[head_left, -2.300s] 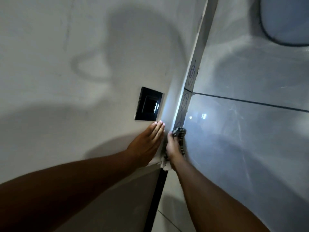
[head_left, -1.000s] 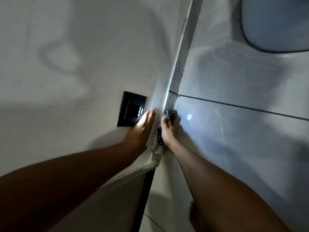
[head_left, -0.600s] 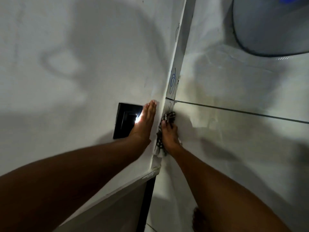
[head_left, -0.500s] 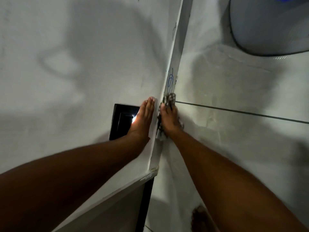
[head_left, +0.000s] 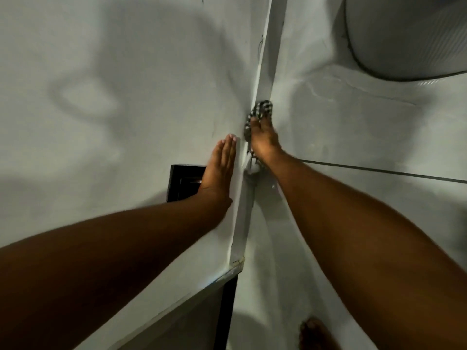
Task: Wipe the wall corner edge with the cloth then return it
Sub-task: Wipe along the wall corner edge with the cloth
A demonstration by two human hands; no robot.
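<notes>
Item: corner edge (head_left: 265,72), pale strip running from 12 o'clock down to about 6 o'clock, where it ends at a chipped lower end above a dark gap.

Item: cloth (head_left: 261,109), black-and-white check, bunched. It is pressed against the edge just above frame centre, its upper fold showing past the fingertips and a loose tail hanging below the palm.

Item: right hand (head_left: 264,140). Fingers clenched around the cloth, palm bearing on the edge; forearm comes in from 4 o'clock.

Item: left hand (head_left: 219,168). Fingers released and laid flat together on the wall (head_left: 126,84), just beside the edge at 9 o'clock of the cloth, holding nothing. Its heel overlaps a black switch plate (head_left: 182,183).

Step in hand, judged: wiping stroke along the edge; return of the cloth not yet done.

Method note: keep the cloth wrapped over both faces of the strip, pressure even, stroke parallel to the edge so that the fold does not slip off to either side. The hanging tail should be gathered in, or it drags unwiped.

Room: toward 12 o'clock the strip runs clear to the frame top. At 1 to 2 o'clock a rounded grey fixture (head_left: 404,34) sits well apart from the edge. At 3 o'clock a dark grout line (head_left: 379,170) crosses the tiled face. Downward, the chipped end may snag the weave. The switch plate beside the left hand is best kept dry, if the cloth is damp, which cannot be told.
</notes>
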